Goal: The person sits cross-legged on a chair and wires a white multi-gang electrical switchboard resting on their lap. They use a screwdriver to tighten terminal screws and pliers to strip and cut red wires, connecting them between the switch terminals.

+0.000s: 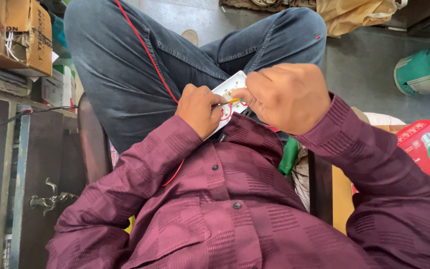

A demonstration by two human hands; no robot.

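We see the left hand (201, 108) grip the white switch plate (230, 94) from below; the right hand (287, 97) pinches an orange-handled tool (234, 100) against it.

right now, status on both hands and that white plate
Left hand grips white plate. Right hand pinches yellow-tipped tool at its face. Red wire trails over lap, nothing blocking.

Seated, legs crossed, knees far, both forearms in maroon sleeves bent inward over lap. Left hand (201, 109) curled into loose fist, knuckles up, fingers folded tight around held object, thumb side toward right. Right hand (288, 95) slightly higher and farther right, back of hand up, fingers bunched in pinch, fingertips pointing left, nearly touching left hand.
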